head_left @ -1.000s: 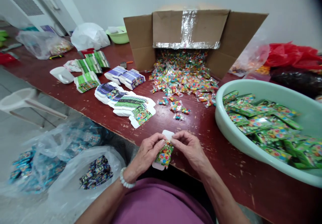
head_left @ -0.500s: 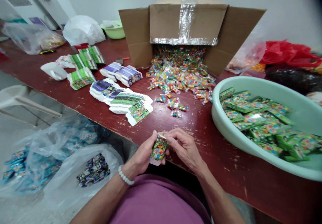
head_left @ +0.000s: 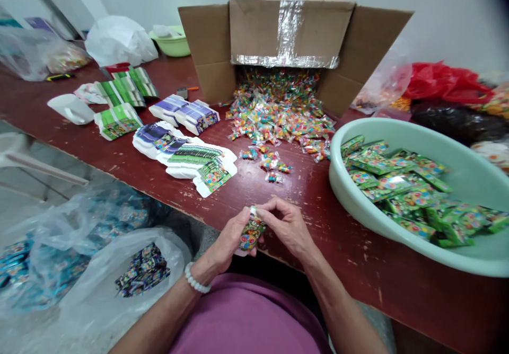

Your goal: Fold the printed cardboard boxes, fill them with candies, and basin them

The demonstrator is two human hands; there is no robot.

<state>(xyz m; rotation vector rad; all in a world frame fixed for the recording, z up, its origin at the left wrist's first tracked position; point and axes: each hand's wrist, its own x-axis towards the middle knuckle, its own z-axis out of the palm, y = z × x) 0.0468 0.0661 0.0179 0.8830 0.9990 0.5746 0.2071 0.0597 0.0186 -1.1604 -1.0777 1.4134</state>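
Note:
Between my hands, near the table's front edge, is a small green printed candy box (head_left: 251, 233). My left hand (head_left: 227, 241) is closed round the box from the left, thumb along its side. My right hand (head_left: 287, 229) pinches the white flap at its top end with thumb and forefinger. The lower end of the box shows a white flap too. Beyond my hands lies a fanned row of flat box blanks (head_left: 191, 155), green in front and purple behind. Small wrapped candies (head_left: 274, 166) lie on the table ahead, several apart from the large heap.
An open cardboard carton (head_left: 292, 31) spills a heap of wrapped candies (head_left: 278, 110). To the right a pale green basin (head_left: 338, 176) holds filled green boxes. Banded green (head_left: 117, 122) and purple stacks (head_left: 185, 113) and a white mug (head_left: 71, 109) are left. Plastic bags (head_left: 95, 290) stand below.
My right thumb and forefinger have moved onto the top flap, which now lies folded lower over the box's end. The camera view has shifted slightly, so the table items appear a little further left.

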